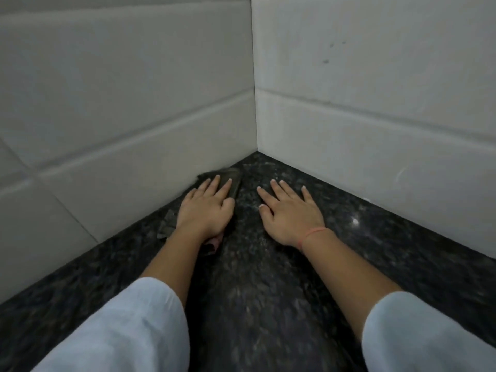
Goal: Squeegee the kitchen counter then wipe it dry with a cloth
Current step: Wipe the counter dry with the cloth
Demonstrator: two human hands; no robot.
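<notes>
Our pale blue fabric sleeves (120, 331) sit nearest. White tiled walls (134, 103) meet at the far corner of the dark speckled stone desk (268, 291). The left grip (206, 208) presses flat, fingers straight, on a dark grey cloth (225, 173) along the desk's left edge. The right grip (290, 216) lies open on bare stone. No squeegee shows, so we judge drying is under way. We can read no writing.

Left hand (206, 208) presses dark cloth (228, 181) flat; right hand (291, 213) rests on counter (268, 291).
</notes>
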